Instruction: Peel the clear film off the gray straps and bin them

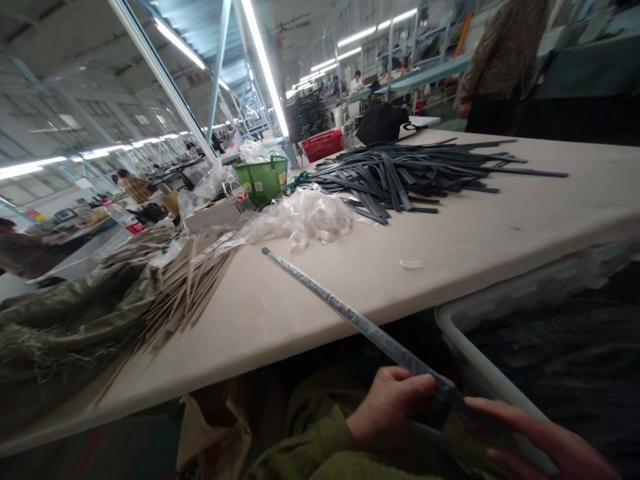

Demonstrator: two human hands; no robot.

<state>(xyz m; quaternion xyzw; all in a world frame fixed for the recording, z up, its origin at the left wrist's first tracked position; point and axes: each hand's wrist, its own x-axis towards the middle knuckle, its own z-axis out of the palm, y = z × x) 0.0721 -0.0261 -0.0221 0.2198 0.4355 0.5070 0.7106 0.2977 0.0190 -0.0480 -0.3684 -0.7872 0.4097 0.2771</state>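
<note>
Strip [350,313] held at its near end in both our hands, slanting out over the table edge.

We pinch the long grey strip below the table [500,233]: our left hand [390,407] closes thumb and fingers on it, and our right hand [525,433] clamps the very end, so the far tip lies on the tabletop and the length stays straight. Just beside that tip lies a heap of clear plastic [305,217]; beyond it a pile of dark strips [400,173] lies within reach. Tan strips [190,287] fan out to the left, with a green basket [263,179] behind. A grey bin [480,360] sits at our right, under the table edge.
</note>
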